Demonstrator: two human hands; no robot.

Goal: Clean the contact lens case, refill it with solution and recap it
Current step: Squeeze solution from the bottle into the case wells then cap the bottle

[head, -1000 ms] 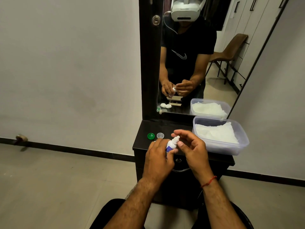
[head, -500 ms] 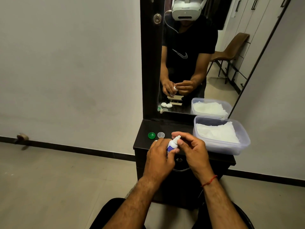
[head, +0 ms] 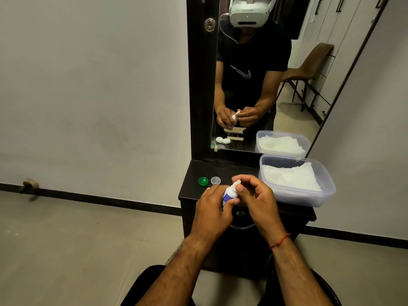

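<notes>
Dark wood forms the narrow dresser [head: 231, 171], the largest item, with one mirror [head: 254, 62] standing upright at its back edge. One clear plastic container [head: 309, 198] sits on the right end of the top and holds a white tissue pile [head: 289, 177]. Both hands work over the front edge. The left hand [head: 213, 208] has its fingers curled round the body of the single solution bottle [head: 228, 194]. The right hand [head: 256, 198] pinches the bottle's white tip [head: 235, 184] between thumb and forefinger. The bottle's long axis runs tilted, base low in the left palm, tip up and to the right, so the tip lies directly at the right fingertips. By judgement the next move is a twist or pull at that tip, and the right hand is the nearer for it. Whether a cap sits on the tip cannot be told. The lens case [head: 223, 140] is counted as one, seen only as a reflection in the mirror. It lies on the top just beyond the left hand, which hides it from direct view. Two loose caps rest left of the hands, apart but near each other: one green cap [head: 203, 181] and one clear cap [head: 215, 180].
</notes>
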